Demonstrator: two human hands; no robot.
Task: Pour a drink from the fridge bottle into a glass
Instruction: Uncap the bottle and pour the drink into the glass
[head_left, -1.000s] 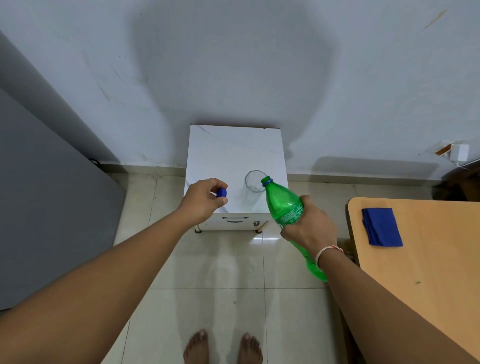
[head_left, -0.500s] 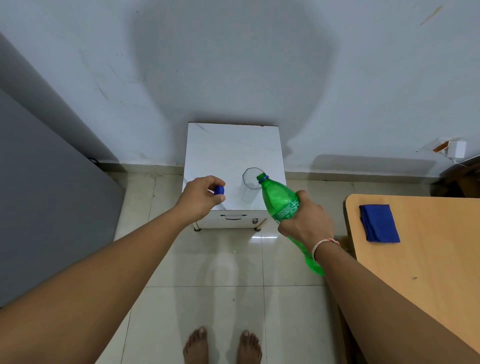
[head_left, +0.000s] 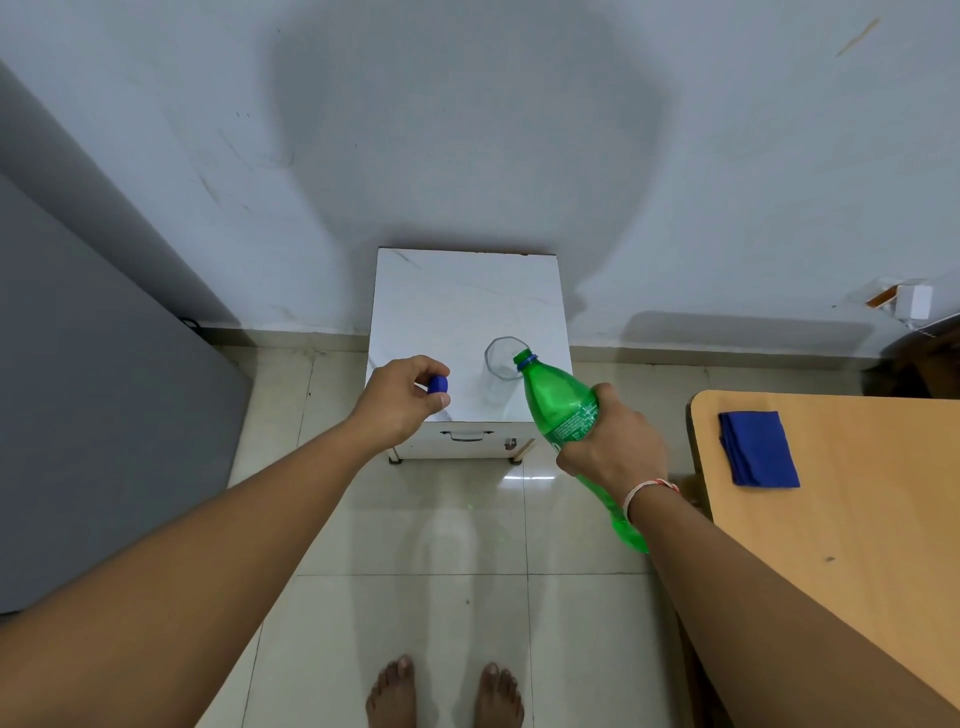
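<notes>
Your right hand (head_left: 610, 447) grasps the tilted green bottle (head_left: 563, 415), its open mouth at the glass (head_left: 500, 371) rim on the white table (head_left: 467, 301). Your left hand (head_left: 400, 402) pinches the blue cap (head_left: 438, 385) left of it; a blue cloth (head_left: 757, 449) lies far right.

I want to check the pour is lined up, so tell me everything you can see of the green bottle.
The green bottle looks like translucent plastic, with a printed label band partly under the fingers and a blue ring at its neck. Its cap is off; the left hand pinches the blue cap. The right hand grips the bottle around its middle, tilted, base toward the person, open mouth at the near rim of the clear glass on the white cabinet. No stream of liquid can be made out.
</notes>
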